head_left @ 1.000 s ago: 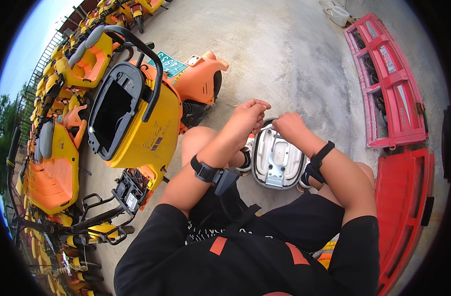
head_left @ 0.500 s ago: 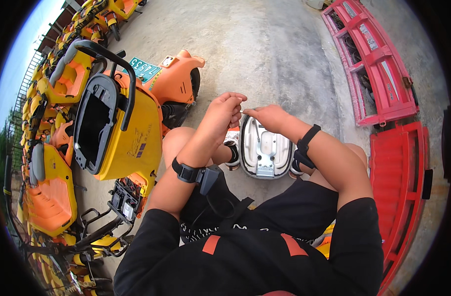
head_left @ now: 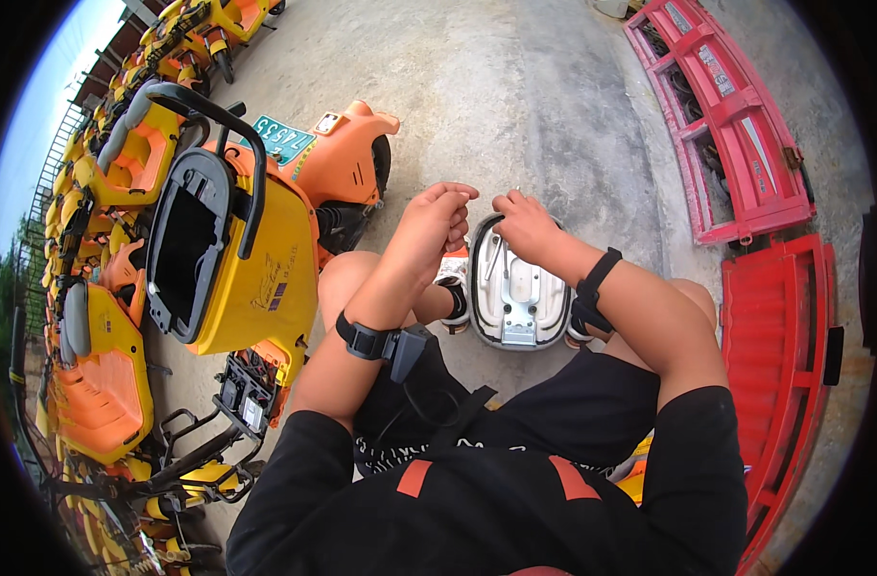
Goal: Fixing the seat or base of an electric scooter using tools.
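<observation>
An upturned scooter seat (head_left: 544, 283) lies on the ground between my feet. Its underside is white with a dark rim, and a metal hinge bracket (head_left: 518, 322) sits at its near end. Above the seat's far left edge is my left hand (head_left: 440, 223), fingers curled and thumb pressed to the index finger; whatever they may hold is too small to name. My right hand (head_left: 530, 227) hovers over the seat's far end, fingertips pinched, with a tiny bit of something at their tips. A thin metal rod-like piece (head_left: 496, 254) lies along the seat's left part.
A yellow and orange scooter (head_left: 256, 288) stands close on my left, its seat opening (head_left: 184, 254) uncovered. More yellow scooters (head_left: 103, 365) line the far left. On the right are a pink-red metal frame (head_left: 736, 125) and a red metal panel (head_left: 770, 336) on the concrete.
My right hand has moved slightly right, away from my left hand, and its fingers have curled in. The two hands' fingertips, close together before, are now apart. My left hand has barely moved.
</observation>
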The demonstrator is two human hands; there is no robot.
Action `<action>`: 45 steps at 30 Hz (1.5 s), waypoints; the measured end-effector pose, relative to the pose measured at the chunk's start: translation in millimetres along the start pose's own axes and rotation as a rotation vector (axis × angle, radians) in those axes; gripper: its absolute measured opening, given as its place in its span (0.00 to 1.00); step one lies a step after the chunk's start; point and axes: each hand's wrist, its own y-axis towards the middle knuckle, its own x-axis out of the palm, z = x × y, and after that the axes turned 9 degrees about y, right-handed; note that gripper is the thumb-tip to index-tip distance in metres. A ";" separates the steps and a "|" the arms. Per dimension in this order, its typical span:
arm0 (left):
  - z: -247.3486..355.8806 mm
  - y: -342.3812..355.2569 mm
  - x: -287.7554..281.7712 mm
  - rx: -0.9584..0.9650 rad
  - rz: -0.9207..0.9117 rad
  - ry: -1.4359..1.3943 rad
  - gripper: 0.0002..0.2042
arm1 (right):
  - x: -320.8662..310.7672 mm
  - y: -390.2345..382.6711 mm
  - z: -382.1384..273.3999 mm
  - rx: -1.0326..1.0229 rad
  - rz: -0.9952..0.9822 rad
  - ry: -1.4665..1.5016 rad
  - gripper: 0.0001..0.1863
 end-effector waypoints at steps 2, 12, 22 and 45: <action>0.2 -0.3 -0.4 -0.001 -0.001 -0.001 0.08 | 3.4 2.0 2.2 -0.005 0.015 0.144 0.10; -1.5 1.7 -3.6 -0.006 -0.003 -0.007 0.08 | 1.1 0.1 0.9 -0.162 -0.207 0.157 0.18; -1.8 0.8 -3.6 -0.014 -0.012 0.009 0.08 | 7.9 3.5 -10.5 0.315 -0.063 0.240 0.30; -0.6 0.6 -4.0 -0.020 -0.003 0.002 0.08 | 4.0 5.3 6.9 0.191 -0.228 0.142 0.29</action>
